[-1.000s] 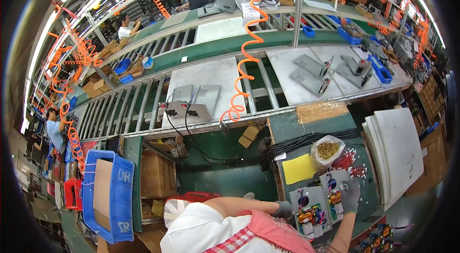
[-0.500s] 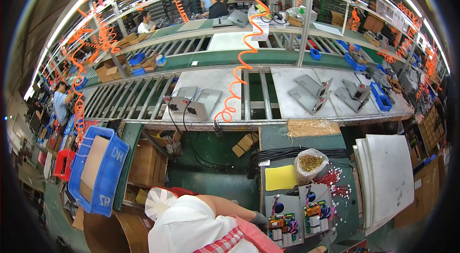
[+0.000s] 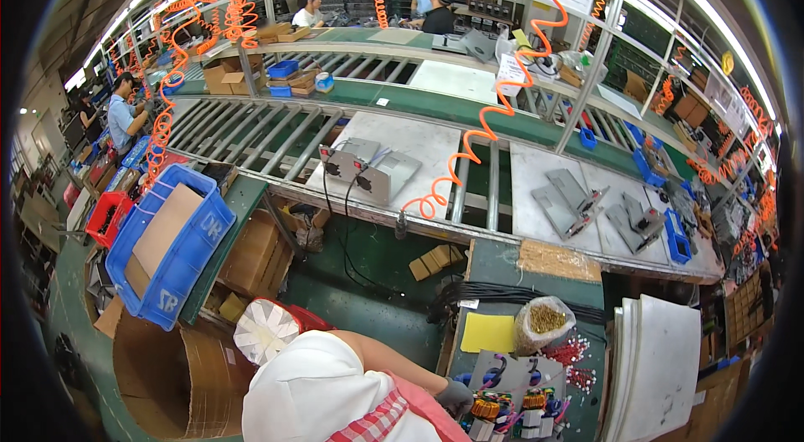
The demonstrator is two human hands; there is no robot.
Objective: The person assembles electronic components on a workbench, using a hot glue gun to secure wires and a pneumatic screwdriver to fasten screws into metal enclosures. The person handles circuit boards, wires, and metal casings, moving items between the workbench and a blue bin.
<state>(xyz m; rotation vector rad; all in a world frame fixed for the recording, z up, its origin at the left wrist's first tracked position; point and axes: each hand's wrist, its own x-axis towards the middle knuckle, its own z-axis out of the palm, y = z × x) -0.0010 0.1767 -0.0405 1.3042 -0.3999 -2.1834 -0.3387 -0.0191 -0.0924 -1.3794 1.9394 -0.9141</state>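
Observation:
My left hand (image 3: 455, 398), in a grey glove, is at the left edge of the nearer grey metal panel (image 3: 484, 375). Its fingers look closed on that edge, though they show only in part. A circuit board (image 3: 486, 408) with copper coils, white blocks and coloured wires is on this panel. Close beside it on the right is a second metal panel (image 3: 548, 373) with a similar board (image 3: 538, 407). The lower ends of both are cut off by the picture's edge. My right hand is out of view.
A yellow card (image 3: 487, 333), black cables (image 3: 536, 295), a bag of brass-coloured small parts (image 3: 544, 323) and red-wired connectors (image 3: 578, 365) lie on the green bench. Ahead runs a roller conveyor (image 3: 280, 136) with grey metal housings (image 3: 364, 174). A blue bin (image 3: 172, 245) stands left, white boards (image 3: 657, 367) right.
The view has turned and tilted. Both panels now look more steeply angled and sit closer to the yellow card. My right hand, at the right panel's lower edge before, has left the picture.

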